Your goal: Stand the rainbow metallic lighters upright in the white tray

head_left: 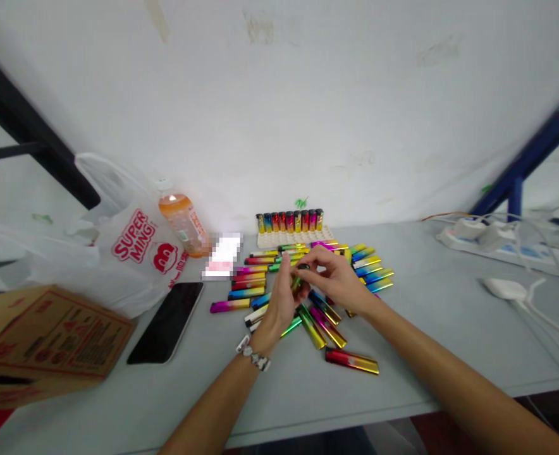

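Observation:
My left hand [283,297] is closed around a lighter [297,280], of which a green-yellow part and a dark top show between the hands. My right hand [335,276] pinches at the dark top of that same lighter, its fingers bent. Around and beneath both hands lie several shiny two-coloured lighters, among them a red and gold one [352,361] near the front and a purple one [229,306] at the left. Behind them, a white perforated rack [294,238] holds a row of several upright lighters [289,222] along its back.
At the left are a cardboard box [56,341], a white plastic bag [104,265], a black phone [166,323], an orange drink bottle [183,221] and a pixelated bright object [223,255]. A power strip [511,248] and a white charger with cables [504,289] lie at the right.

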Demonstrator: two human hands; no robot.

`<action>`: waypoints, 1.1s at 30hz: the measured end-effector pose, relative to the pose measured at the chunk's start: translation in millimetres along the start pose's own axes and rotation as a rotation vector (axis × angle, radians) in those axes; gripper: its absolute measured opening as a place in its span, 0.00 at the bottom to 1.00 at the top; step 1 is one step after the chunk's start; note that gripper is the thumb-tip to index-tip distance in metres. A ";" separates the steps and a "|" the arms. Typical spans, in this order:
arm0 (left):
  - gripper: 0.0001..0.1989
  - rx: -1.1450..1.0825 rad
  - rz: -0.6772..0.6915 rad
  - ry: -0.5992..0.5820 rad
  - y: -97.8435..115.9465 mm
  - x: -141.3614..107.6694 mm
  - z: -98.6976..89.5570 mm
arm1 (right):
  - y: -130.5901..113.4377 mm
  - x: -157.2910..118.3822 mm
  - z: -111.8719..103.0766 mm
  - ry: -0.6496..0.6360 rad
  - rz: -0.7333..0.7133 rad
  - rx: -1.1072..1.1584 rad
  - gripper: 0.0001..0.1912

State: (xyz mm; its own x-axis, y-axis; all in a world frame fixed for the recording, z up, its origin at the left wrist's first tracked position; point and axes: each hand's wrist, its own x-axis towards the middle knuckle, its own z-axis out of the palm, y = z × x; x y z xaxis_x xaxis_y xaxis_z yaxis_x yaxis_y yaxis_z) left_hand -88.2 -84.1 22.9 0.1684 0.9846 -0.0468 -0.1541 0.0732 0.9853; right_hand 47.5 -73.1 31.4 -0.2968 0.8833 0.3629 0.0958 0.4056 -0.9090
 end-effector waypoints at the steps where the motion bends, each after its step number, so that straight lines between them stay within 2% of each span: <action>1: 0.38 0.044 0.041 0.011 -1.7 0.1 -0.4 | -1.0 1.5 -6.9 -0.002 0.021 0.029 0.13; 4: 0.29 0.318 0.275 0.142 -4.3 0.5 -4.1 | -2.1 12.3 -38.5 0.077 0.055 0.038 0.16; 6: 0.21 0.548 0.425 0.187 -4.0 1.1 -7.5 | 2.5 26.9 -65.2 0.162 0.040 -0.058 0.17; 9: 0.13 0.762 0.520 0.129 -3.4 3.0 -10.7 | 19.7 57.1 -102.3 0.302 -0.039 -0.255 0.16; 13: 0.06 0.913 0.568 0.003 -7.2 5.3 -8.6 | 49.1 96.3 -127.8 0.325 -0.059 -0.495 0.08; 18: 0.04 1.020 0.535 -0.047 -13.7 7.4 -6.0 | 71.3 124.2 -128.2 0.297 -0.070 -0.667 0.04; 24: 0.05 1.062 0.530 -0.045 -15.6 9.6 -6.4 | 80.1 137.5 -128.9 0.205 -0.055 -0.747 0.06; 29: 0.05 1.047 0.515 -0.033 -14.7 8.7 -6.0 | 78.8 124.0 -121.4 0.229 -0.093 -0.960 0.15; 33: 0.04 1.046 0.523 -0.022 -14.2 7.8 -6.1 | 76.3 102.4 -109.7 0.220 -0.038 -1.162 0.23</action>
State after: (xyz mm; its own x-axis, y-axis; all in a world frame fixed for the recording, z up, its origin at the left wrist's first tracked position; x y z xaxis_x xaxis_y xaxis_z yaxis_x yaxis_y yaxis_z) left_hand -90.6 -76.5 7.5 0.3397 0.8525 0.3974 0.6652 -0.5164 0.5392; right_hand 128.7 74.1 21.7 -0.1593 0.8414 0.5163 0.9303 0.3029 -0.2066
